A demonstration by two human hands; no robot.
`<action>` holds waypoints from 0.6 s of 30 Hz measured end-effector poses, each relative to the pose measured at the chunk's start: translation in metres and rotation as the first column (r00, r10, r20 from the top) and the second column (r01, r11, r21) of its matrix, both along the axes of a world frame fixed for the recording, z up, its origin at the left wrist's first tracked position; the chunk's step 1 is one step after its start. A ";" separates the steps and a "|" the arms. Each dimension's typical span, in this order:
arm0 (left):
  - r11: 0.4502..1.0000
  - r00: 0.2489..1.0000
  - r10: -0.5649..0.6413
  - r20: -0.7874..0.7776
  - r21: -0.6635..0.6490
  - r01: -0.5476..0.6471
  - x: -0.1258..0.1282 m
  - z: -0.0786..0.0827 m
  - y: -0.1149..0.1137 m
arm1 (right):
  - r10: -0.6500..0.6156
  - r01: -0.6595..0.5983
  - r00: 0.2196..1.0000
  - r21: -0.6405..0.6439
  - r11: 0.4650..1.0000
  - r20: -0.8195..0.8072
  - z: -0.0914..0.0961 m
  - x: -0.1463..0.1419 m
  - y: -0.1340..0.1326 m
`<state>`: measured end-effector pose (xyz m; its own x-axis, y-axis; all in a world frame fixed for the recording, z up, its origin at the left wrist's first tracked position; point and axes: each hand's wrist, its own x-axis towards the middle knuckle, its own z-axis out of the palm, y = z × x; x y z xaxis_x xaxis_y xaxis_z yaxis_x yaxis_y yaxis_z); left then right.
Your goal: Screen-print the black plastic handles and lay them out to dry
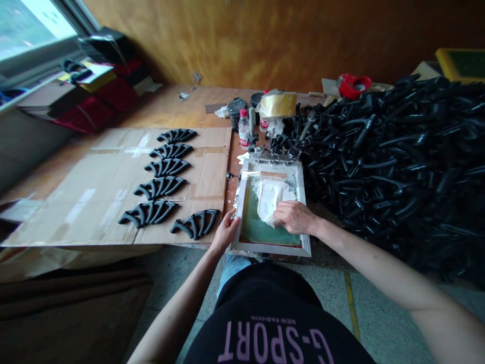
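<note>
A metal-framed printing screen (303,202) with green mesh lies at the table's front edge, white ink spread across its middle. My right hand (294,217) rests inside the frame, fingers closed on a white-smeared scraper (271,199) that it presses onto the mesh. My left hand (224,232) grips the frame's left edge near the front corner. Just left of that hand, a black curved plastic part (196,223) lies on flattened cardboard (94,202).
Several more black curved parts (161,186) lie in a column on the cardboard. A big heap of black plastic parts (397,167) fills the right side. Behind the screen stand a small bottle (244,134), dark jars, a tape roll (278,104) and a red tape dispenser (354,85).
</note>
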<state>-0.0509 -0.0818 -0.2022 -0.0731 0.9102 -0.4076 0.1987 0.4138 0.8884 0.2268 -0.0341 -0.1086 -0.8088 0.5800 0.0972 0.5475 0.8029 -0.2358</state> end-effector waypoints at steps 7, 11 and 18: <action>0.999 0.996 0.051 0.070 0.012 -0.052 0.004 0.012 -0.003 | -0.088 0.094 0.995 0.144 0.985 -0.051 -0.021 -0.005 -0.017; 0.999 0.994 0.047 0.098 -0.027 -0.044 0.005 0.030 -0.003 | -0.150 0.155 0.987 0.078 0.985 -0.064 -0.005 -0.009 -0.003; 0.997 0.976 0.043 0.214 0.059 -0.057 0.004 0.113 0.006 | -0.627 0.651 0.751 0.074 0.755 -0.207 0.047 0.021 0.097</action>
